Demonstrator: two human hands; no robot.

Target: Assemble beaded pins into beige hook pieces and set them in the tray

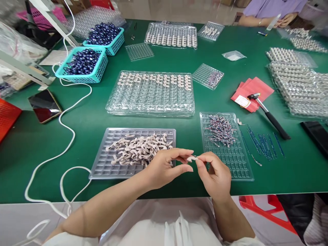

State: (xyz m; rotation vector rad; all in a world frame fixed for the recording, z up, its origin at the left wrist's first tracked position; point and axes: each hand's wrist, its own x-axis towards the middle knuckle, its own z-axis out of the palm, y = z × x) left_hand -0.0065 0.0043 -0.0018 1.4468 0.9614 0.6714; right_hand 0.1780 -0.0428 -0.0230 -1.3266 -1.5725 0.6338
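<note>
In front of my body, my right hand (215, 176) pinches a small white earbud shell (191, 159) by one end, with thumb and forefinger closed. A tiny dark bit shows at the shell's upper edge, too small to name. My left hand (164, 167) has its thumb and forefinger spread on either side of the shell; its other fingers are partly hidden behind. Below and beyond the left hand lies a grey tray (102, 167) heaped with white earbud shells (139, 147). By the right hand is a clear tray (239, 167) bearing a pile of small wired components (220, 130).
Stacked clear trays (151, 99) hold rows of shells at centre. Turquoise baskets (98, 70) of dark blue pieces stand left, near a phone (45, 106) and white cable (74, 136). A hammer (269, 118) rests on red packets (258, 87); blue strips (263, 145) lie nearby. A co-worker's hands (284, 20) are across.
</note>
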